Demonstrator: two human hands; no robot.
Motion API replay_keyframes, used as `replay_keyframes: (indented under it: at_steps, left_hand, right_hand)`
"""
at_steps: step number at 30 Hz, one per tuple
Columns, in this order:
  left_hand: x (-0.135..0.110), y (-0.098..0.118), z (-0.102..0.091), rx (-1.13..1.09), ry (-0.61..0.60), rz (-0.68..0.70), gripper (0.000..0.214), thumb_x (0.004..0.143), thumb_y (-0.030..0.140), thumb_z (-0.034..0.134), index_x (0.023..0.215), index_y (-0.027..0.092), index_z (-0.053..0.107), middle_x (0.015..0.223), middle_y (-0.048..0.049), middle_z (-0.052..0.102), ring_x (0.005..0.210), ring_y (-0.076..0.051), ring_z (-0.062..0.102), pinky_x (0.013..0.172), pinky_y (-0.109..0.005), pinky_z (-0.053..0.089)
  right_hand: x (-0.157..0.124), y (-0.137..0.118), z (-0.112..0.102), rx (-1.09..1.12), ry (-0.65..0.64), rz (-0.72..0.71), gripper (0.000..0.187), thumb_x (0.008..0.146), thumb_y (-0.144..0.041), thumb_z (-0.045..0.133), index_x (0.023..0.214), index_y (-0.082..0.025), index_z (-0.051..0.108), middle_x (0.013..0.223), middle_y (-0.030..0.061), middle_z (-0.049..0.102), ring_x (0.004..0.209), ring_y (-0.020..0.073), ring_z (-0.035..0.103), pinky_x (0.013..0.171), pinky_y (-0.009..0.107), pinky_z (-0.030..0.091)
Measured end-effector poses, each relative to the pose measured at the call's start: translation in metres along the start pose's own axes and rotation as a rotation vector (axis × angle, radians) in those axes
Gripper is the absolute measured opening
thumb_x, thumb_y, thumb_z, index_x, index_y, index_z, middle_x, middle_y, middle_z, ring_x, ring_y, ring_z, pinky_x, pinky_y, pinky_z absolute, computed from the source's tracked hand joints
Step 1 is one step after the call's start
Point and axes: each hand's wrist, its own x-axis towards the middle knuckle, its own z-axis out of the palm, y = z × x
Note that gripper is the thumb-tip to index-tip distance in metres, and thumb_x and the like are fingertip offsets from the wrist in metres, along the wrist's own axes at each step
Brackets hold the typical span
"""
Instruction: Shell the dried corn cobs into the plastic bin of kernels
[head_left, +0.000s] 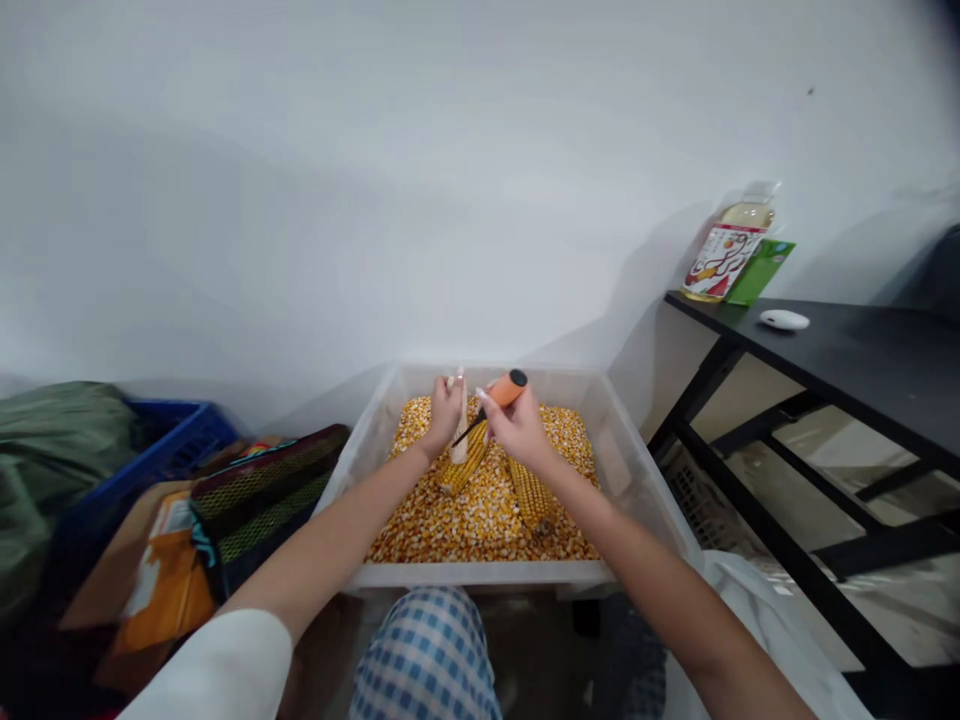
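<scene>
My left hand (445,410) is closed around a pale, bare corn cob (459,448), held upright above the plastic bin (480,573). My right hand (520,424) grips a screwdriver (496,391) by its orange handle. Its dark shaft points down and left, with the tip at the cob; whether it touches cannot be made out. Loose yellow and white corn kernels (480,525) fill the bin below both hands. On them lie an ear of corn with kernels (454,478), partly behind the bare cob, and another ear (531,494) under my right wrist.
A black table (862,350) at right carries a bottle (731,245), a green packet (763,270) and a white oval object (784,320). To the left are a blue crate (187,430), a mesh bag (262,490) and cardboard. A white wall (450,200) rises behind the bin.
</scene>
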Motion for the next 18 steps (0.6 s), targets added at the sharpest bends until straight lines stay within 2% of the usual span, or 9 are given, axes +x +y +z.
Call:
replay_keyframes:
  at_steps: [4,8,11,13,16,18]
  left_hand:
    - [0.000,-0.001,-0.001,-0.004,-0.005,-0.009,0.028,0.082,0.046,0.046,0.078,0.019,0.042,0.069,0.0027,0.042,0.063,-0.011,0.041,0.060,-0.024,0.035]
    - [0.002,-0.005,0.000,0.021,0.000,0.017,0.028,0.081,0.046,0.047,0.077,0.018,0.042,0.069,0.0028,0.042,0.063,-0.011,0.041,0.060,-0.024,0.035]
    - [0.004,-0.009,0.002,0.010,0.014,-0.004,0.028,0.081,0.046,0.047,0.076,0.019,0.041,0.069,0.0030,0.041,0.062,-0.010,0.041,0.059,-0.023,0.035]
    - [0.004,-0.009,0.002,-0.007,0.024,-0.004,0.029,0.081,0.047,0.047,0.076,0.019,0.041,0.069,0.0031,0.041,0.062,-0.010,0.041,0.058,-0.023,0.035]
    - [0.002,-0.006,0.001,-0.010,0.008,0.008,0.029,0.081,0.047,0.047,0.077,0.018,0.042,0.070,0.0024,0.042,0.063,-0.010,0.042,0.059,-0.023,0.036]
    - [-0.001,0.000,0.001,0.002,0.003,-0.009,0.029,0.081,0.047,0.047,0.076,0.018,0.042,0.069,0.0023,0.042,0.062,-0.010,0.041,0.059,-0.023,0.036]
  right_hand:
    - [0.001,0.001,-0.002,-0.103,-0.043,-0.003,0.027,0.078,-0.039,0.057,0.090,-0.020,0.042,0.063,-0.0030,0.049,0.050,0.0111,0.045,0.047,0.024,0.038]
    - [-0.001,-0.004,-0.001,-0.060,0.001,0.002,0.025,0.082,-0.039,0.052,0.095,-0.020,0.042,0.070,-0.0008,0.052,0.052,0.0110,0.047,0.048,0.024,0.039]
    - [-0.002,-0.009,0.001,-0.101,-0.068,-0.022,0.025,0.079,-0.040,0.055,0.090,-0.020,0.043,0.069,-0.0005,0.051,0.055,0.0118,0.048,0.050,0.024,0.040]
    - [-0.002,-0.010,0.002,-0.107,-0.060,-0.022,0.026,0.079,-0.040,0.055,0.090,-0.020,0.043,0.070,-0.0006,0.052,0.054,0.0118,0.048,0.051,0.025,0.041]
    - [-0.001,-0.006,0.000,-0.077,-0.012,0.010,0.025,0.081,-0.040,0.052,0.093,-0.021,0.042,0.070,-0.0009,0.052,0.051,0.0113,0.047,0.049,0.025,0.041]
    - [0.000,-0.004,-0.001,-0.091,-0.051,0.006,0.025,0.080,-0.039,0.054,0.091,-0.021,0.042,0.067,-0.0013,0.051,0.051,0.0116,0.048,0.049,0.024,0.041]
